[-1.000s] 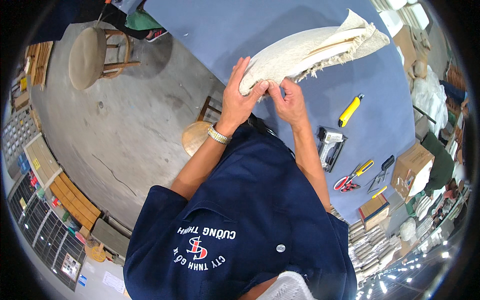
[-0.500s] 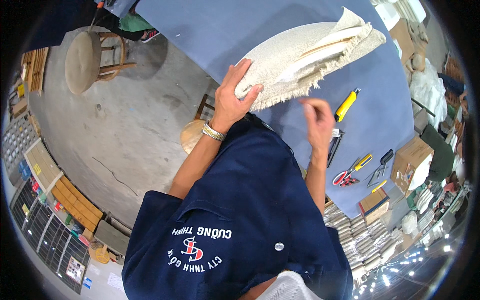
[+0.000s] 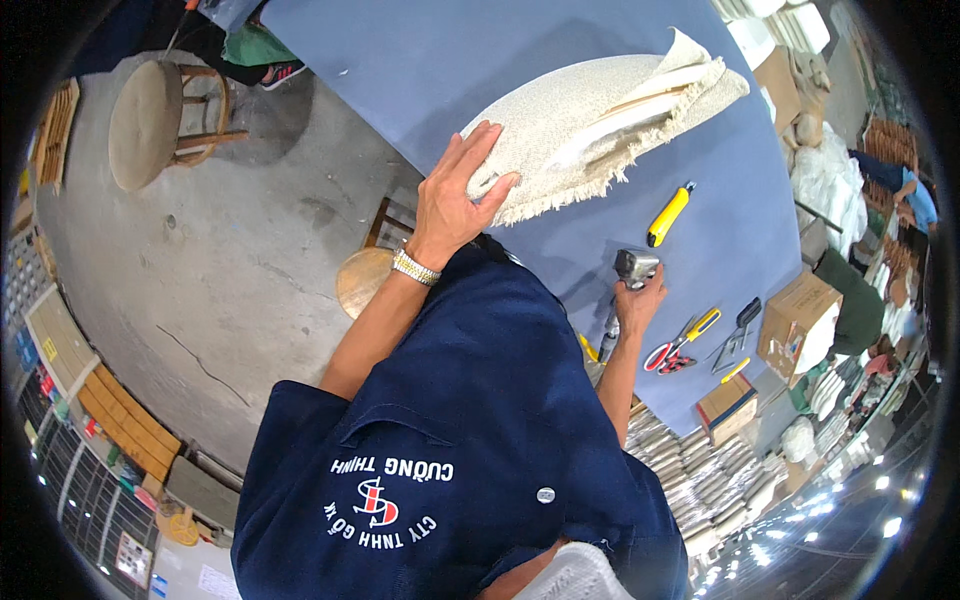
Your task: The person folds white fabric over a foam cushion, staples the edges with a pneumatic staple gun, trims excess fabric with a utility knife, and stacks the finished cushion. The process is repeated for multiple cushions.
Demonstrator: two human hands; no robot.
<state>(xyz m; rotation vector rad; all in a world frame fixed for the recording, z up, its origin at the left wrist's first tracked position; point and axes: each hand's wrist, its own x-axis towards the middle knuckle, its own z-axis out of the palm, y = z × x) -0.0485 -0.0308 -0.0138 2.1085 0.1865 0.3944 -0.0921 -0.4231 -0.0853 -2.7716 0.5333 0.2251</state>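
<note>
The left hand (image 3: 450, 207) clasps the likely light, stiff fabric-covered panel (image 3: 565, 115) sensibly by its desk-edge end (image 3: 484, 190), the right hand (image 3: 643, 303) gripping the staple gun (image 3: 633, 264).

The cloth on that curved piece (image 3: 545, 115) looks coarse and matt from here, its cut edge frayed into loose threads. Below it, the surface (image 3: 480, 70) is smooth and dull. The tool (image 3: 636, 264) in the right hand (image 3: 641, 305) has a shiny metal head; the knife (image 3: 668, 215) has a yellow plastic body. I see a polished metal watch (image 3: 415, 267), matt concrete floor (image 3: 260, 270) and a wooden-legged stool (image 3: 147, 125) with a soft, dull seat.
</note>
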